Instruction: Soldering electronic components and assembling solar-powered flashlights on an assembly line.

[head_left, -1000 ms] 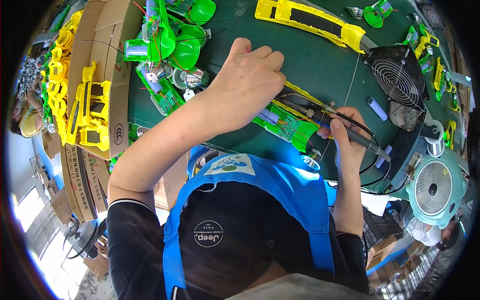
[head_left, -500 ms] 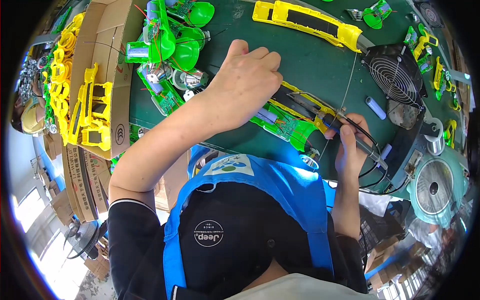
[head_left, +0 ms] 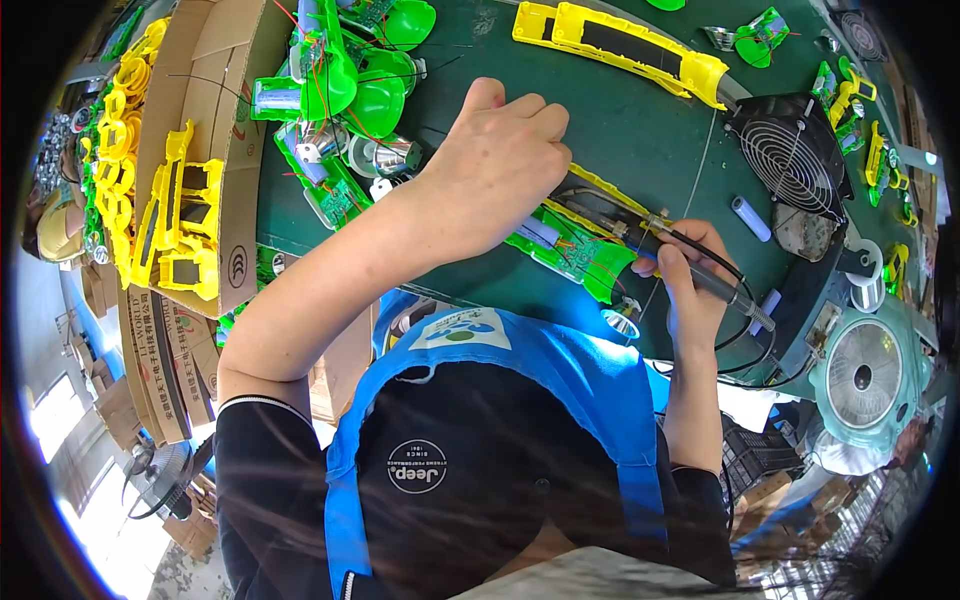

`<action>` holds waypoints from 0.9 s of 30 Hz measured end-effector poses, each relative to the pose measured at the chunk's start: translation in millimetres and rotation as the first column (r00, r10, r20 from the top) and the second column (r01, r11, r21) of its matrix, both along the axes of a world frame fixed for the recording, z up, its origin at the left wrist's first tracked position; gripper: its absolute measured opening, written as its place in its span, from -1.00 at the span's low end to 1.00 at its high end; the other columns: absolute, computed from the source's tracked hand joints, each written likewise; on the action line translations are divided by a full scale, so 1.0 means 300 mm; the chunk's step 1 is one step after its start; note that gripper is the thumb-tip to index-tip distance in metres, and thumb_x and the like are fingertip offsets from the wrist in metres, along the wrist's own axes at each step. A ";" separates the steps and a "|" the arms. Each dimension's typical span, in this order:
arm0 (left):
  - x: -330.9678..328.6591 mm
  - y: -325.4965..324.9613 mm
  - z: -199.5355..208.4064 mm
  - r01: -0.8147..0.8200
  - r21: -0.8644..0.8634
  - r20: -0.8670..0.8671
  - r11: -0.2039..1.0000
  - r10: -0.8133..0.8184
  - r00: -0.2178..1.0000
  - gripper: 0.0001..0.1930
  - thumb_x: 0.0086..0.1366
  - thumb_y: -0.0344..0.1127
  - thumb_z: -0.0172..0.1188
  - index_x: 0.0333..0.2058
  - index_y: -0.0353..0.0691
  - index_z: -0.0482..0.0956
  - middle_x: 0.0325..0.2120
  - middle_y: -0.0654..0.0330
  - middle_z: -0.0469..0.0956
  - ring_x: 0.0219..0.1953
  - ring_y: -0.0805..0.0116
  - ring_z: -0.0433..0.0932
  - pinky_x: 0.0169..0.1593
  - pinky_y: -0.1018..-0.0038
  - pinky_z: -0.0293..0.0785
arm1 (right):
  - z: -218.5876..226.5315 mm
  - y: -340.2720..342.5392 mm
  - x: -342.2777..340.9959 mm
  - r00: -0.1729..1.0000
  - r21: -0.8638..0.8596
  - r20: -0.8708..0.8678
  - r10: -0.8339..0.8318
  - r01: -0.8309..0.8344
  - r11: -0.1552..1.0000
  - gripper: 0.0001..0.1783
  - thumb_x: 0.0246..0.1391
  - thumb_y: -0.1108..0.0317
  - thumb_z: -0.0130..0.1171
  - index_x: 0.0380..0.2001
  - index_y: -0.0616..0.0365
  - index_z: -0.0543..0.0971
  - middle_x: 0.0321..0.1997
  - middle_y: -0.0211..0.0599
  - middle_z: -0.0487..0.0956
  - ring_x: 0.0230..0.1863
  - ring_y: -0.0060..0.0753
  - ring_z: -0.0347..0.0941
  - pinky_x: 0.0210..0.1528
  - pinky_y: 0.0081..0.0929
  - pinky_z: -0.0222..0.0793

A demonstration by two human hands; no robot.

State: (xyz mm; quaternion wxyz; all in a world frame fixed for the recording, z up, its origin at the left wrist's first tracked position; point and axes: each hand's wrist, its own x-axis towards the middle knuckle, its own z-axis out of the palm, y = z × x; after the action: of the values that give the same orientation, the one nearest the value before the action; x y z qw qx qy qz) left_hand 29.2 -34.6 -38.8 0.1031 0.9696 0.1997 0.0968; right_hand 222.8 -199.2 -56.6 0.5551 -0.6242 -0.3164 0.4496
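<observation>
My left hand point(head_left: 505, 170) is closed in a fist over the green work surface; its fingertips, and whatever they grip, are hidden. My right hand point(head_left: 692, 285) is closed round the dark handle of a soldering iron point(head_left: 712, 282), whose metal end points left toward my left hand. Under the iron lies a narrow yellow plastic housing point(head_left: 608, 186), partly covered by my left hand. Just in front of it rests a green plastic housing point(head_left: 605, 262) with a cylindrical battery cell point(head_left: 540, 232), a circuit board and thin red wires. A small silver reflector point(head_left: 621, 322) sits near the table's front edge.
Green lamp housings point(head_left: 378, 95) with wires crowd the left side, beside a cardboard box point(head_left: 238, 215) holding yellow frames point(head_left: 185, 225). A larger yellow housing point(head_left: 625, 50) lies at the back. At right stand a black grille fan point(head_left: 790, 155), a loose cell point(head_left: 750, 218) and a teal fan point(head_left: 863, 375).
The soldering iron's handle has shifted slightly and my right hand's grip on it has changed a little. My left hand stays nearly in place. The whole view has moved slightly.
</observation>
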 end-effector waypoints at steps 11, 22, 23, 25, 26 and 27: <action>-0.002 -0.001 -0.001 -0.002 -0.016 -0.016 1.000 0.001 1.000 -0.96 0.02 -0.43 0.17 -0.57 -0.22 0.55 -0.43 0.23 0.39 -0.23 0.33 0.43 -0.04 0.30 0.22 | -0.016 -0.026 0.016 0.998 0.042 -0.019 -0.064 0.064 0.997 -0.75 0.09 0.42 0.21 -0.22 0.33 0.45 -0.41 -0.18 0.60 -0.47 -0.45 0.56 -0.36 -0.60 0.47; 0.008 0.001 0.000 -0.003 0.008 -0.034 1.000 0.004 0.999 -0.94 0.05 -0.45 0.22 -0.56 -0.17 0.53 -0.40 0.26 0.39 -0.23 0.34 0.43 -0.04 0.27 0.20 | -0.085 -0.093 0.072 0.960 0.259 -0.095 -0.262 0.278 0.925 -0.61 0.10 0.22 0.21 -0.20 0.33 0.40 -0.38 -0.16 0.54 -0.45 -0.39 0.49 -0.27 -0.49 0.40; 0.010 0.000 0.001 -0.006 0.009 -0.045 1.000 0.006 0.999 -0.93 0.06 -0.45 0.22 -0.55 -0.17 0.53 -0.40 0.27 0.39 -0.23 0.35 0.43 -0.04 0.28 0.20 | -0.092 -0.098 0.077 0.959 0.263 -0.100 -0.265 0.283 0.922 -0.61 0.10 0.22 0.21 -0.20 0.33 0.40 -0.38 -0.16 0.54 -0.45 -0.39 0.49 -0.27 -0.49 0.40; 0.013 -0.001 0.013 0.002 -0.002 -0.073 1.000 -0.002 0.997 -0.97 0.04 -0.47 0.19 -0.53 -0.18 0.57 -0.41 0.25 0.40 -0.21 0.34 0.43 -0.02 0.29 0.20 | -0.107 -0.106 0.085 0.955 0.344 -0.072 -0.289 0.295 0.891 -0.60 0.10 0.20 0.21 -0.20 0.32 0.40 -0.38 -0.14 0.53 -0.45 -0.38 0.49 -0.29 -0.49 0.41; 0.015 -0.003 0.023 0.011 -0.013 -0.090 1.000 -0.012 0.996 -0.93 0.01 -0.48 0.15 -0.51 -0.21 0.60 -0.41 0.22 0.41 -0.20 0.34 0.43 0.00 0.29 0.21 | -0.116 -0.111 0.090 0.952 0.371 -0.072 -0.297 0.302 0.878 -0.61 0.11 0.19 0.20 -0.21 0.32 0.40 -0.38 -0.13 0.53 -0.45 -0.37 0.49 -0.30 -0.48 0.41; 0.018 -0.002 0.027 0.013 -0.028 -0.086 1.000 -0.015 0.996 -0.93 0.01 -0.48 0.15 -0.52 -0.21 0.60 -0.42 0.23 0.41 -0.20 0.34 0.43 -0.02 0.29 0.21 | -0.119 -0.114 0.092 0.950 0.372 -0.077 -0.303 0.310 0.875 -0.61 0.11 0.19 0.20 -0.21 0.32 0.40 -0.38 -0.13 0.53 -0.45 -0.37 0.49 -0.30 -0.48 0.41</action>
State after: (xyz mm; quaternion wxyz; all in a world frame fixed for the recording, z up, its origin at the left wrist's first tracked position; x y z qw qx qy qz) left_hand 34.4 -35.2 -30.8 0.1083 0.9727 0.1985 0.0513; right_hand 250.3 -233.3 -92.4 0.7320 -0.5434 -0.2900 0.2912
